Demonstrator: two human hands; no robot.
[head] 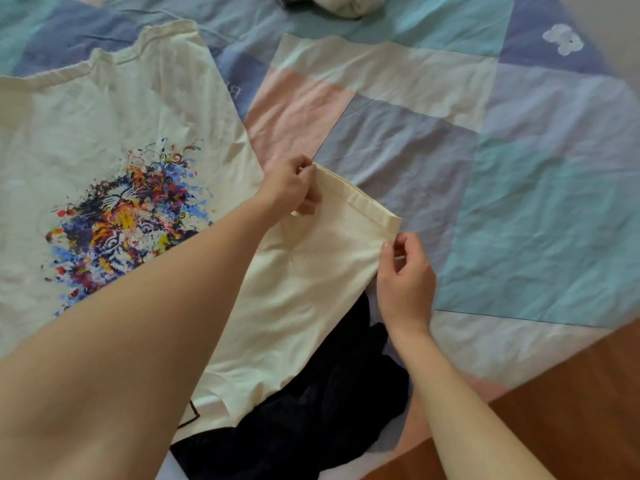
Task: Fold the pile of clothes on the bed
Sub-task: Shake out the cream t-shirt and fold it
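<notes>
While your left hand pinches one corner of the sleeve hem and your right hand pinches the other, keep the hem taut and level, then lay the sleeve across the cream T-shirt, which is spread print-up on the bed. A dark garment lies under the shirt's near edge and may bunch the fold; a rolled pale item rests well apart.
</notes>
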